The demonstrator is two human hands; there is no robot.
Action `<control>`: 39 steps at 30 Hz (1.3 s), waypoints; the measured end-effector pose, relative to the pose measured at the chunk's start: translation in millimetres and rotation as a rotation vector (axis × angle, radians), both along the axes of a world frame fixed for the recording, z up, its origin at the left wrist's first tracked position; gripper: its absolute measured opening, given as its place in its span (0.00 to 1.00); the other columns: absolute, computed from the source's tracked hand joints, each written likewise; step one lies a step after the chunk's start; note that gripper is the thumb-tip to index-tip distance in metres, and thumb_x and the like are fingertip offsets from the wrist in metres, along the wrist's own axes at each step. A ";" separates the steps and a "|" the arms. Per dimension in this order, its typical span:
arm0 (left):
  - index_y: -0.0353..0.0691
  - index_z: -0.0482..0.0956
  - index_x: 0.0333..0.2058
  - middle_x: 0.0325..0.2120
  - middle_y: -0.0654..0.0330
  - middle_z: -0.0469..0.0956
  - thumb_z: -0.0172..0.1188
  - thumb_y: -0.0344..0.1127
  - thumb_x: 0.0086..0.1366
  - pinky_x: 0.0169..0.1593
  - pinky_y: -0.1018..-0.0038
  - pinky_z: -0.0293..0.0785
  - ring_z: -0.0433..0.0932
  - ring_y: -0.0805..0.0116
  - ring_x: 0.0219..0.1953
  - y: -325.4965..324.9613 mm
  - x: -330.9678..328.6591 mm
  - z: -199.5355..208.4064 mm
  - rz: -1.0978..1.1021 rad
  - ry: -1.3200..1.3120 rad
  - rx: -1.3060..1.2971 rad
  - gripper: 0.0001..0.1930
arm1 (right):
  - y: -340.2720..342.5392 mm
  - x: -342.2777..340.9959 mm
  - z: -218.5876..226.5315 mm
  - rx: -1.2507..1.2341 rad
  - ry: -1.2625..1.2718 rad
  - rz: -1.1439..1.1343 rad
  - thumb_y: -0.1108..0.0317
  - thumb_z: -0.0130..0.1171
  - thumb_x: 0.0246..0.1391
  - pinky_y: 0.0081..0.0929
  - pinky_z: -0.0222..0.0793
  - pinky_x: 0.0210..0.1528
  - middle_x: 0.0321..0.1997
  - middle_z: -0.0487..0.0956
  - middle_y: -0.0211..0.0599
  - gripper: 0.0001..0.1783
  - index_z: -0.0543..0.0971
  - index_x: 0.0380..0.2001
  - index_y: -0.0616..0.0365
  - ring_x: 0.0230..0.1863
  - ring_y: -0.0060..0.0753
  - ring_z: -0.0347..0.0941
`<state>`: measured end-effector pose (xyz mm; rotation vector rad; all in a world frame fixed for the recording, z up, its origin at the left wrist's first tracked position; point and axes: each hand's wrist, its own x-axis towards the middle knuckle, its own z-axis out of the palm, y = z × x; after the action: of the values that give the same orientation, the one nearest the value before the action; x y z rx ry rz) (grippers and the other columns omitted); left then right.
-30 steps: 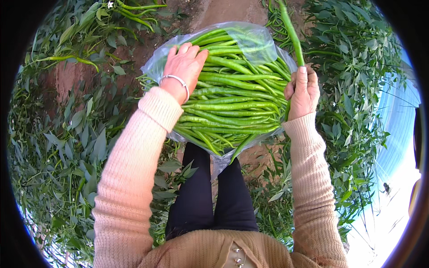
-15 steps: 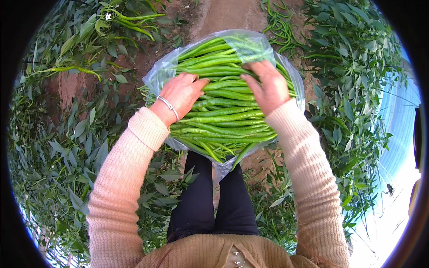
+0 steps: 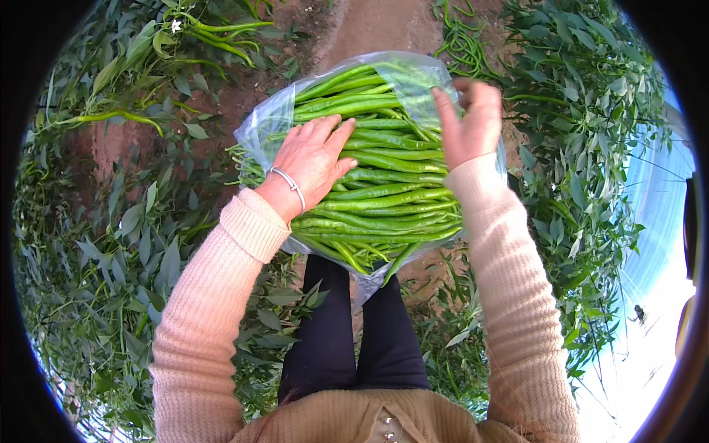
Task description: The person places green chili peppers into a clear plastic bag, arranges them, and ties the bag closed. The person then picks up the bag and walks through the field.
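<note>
Long green chili peppers (image 3: 391,201) lie packed side by side, mostly crosswise, in a clear plastic bag (image 3: 267,118) in front of my legs. My left hand (image 3: 309,161), with a silver bangle at the wrist, rests flat on the left part of the pile, fingers spread. At the upper right side of the bag is my right hand (image 3: 473,124). Its thumb stands apart from the bent fingers, slightly blurred, and no pepper shows between them. A flap of the plastic covers the far right peppers.
Leafy pepper plants (image 3: 111,244) grow along both sides, some with hanging peppers (image 3: 221,37). Beyond the bag runs a bare dirt path (image 3: 377,29). A heap of green peppers (image 3: 467,48) lies on the ground at the far right. Blue-white plastic sheeting (image 3: 653,221) is at the right.
My right hand has moved right, from over the peppers to the bag's right edge. My left hand has shifted slightly right and flattened out on the pile.
</note>
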<state>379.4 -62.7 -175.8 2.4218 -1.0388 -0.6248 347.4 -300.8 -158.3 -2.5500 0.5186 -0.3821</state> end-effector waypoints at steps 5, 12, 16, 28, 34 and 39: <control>0.44 0.54 0.67 0.66 0.45 0.54 0.57 0.50 0.64 0.66 0.54 0.53 0.53 0.45 0.67 -12.2 -4.8 5.0 -0.084 -0.029 0.123 0.37 | -65.4 -0.3 -34.6 0.265 0.563 0.076 0.50 0.65 0.51 0.46 0.71 0.46 0.25 0.76 0.43 0.28 0.76 0.40 0.68 0.36 0.55 0.77; 0.47 0.57 0.67 0.60 0.45 0.63 0.59 0.50 0.61 0.62 0.57 0.60 0.63 0.47 0.61 -17.2 -4.0 13.5 -0.036 0.020 0.177 0.37 | -77.2 48.7 8.6 1.596 0.145 -0.235 0.58 0.51 0.64 0.28 0.70 0.41 0.34 0.77 0.31 0.14 0.74 0.39 0.60 0.35 0.27 0.72; 0.46 0.65 0.62 0.48 0.48 0.71 0.61 0.46 0.60 0.53 0.58 0.68 0.70 0.50 0.50 -13.9 -7.1 13.2 0.050 -0.080 0.201 0.32 | -46.1 39.2 21.4 1.274 0.016 -0.249 0.59 0.52 0.64 0.24 0.70 0.41 0.38 0.79 0.32 0.16 0.76 0.43 0.62 0.38 0.25 0.73; 0.35 0.76 0.42 0.37 0.51 0.74 0.61 0.31 0.61 0.46 0.64 0.71 0.74 0.51 0.40 -0.6 12.5 -11.2 0.159 0.111 -0.167 0.12 | -45.6 -58.9 -11.8 0.117 0.433 0.447 0.56 0.64 0.52 0.41 0.65 0.50 0.40 0.78 0.44 0.19 0.79 0.42 0.58 0.43 0.50 0.73; 0.34 0.73 0.40 0.35 0.50 0.74 0.60 0.31 0.60 0.47 0.62 0.70 0.73 0.50 0.42 -2.6 12.0 -10.1 0.221 0.281 -0.193 0.11 | -41.0 -45.9 -8.4 0.147 0.477 0.435 0.57 0.64 0.51 0.41 0.63 0.50 0.37 0.76 0.43 0.17 0.80 0.41 0.55 0.44 0.48 0.72; 0.34 0.71 0.41 0.35 0.51 0.72 0.58 0.32 0.62 0.47 0.63 0.69 0.72 0.53 0.40 0.4 17.7 -22.3 0.098 0.234 -0.209 0.11 | -37.5 -29.7 -5.3 0.110 0.484 0.507 0.59 0.65 0.51 0.43 0.66 0.48 0.38 0.76 0.47 0.16 0.80 0.40 0.55 0.43 0.52 0.73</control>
<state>397.1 -62.3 -198.1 2.1459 -0.8398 -0.7085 317.7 -338.2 -163.6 -2.5418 0.0365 0.4389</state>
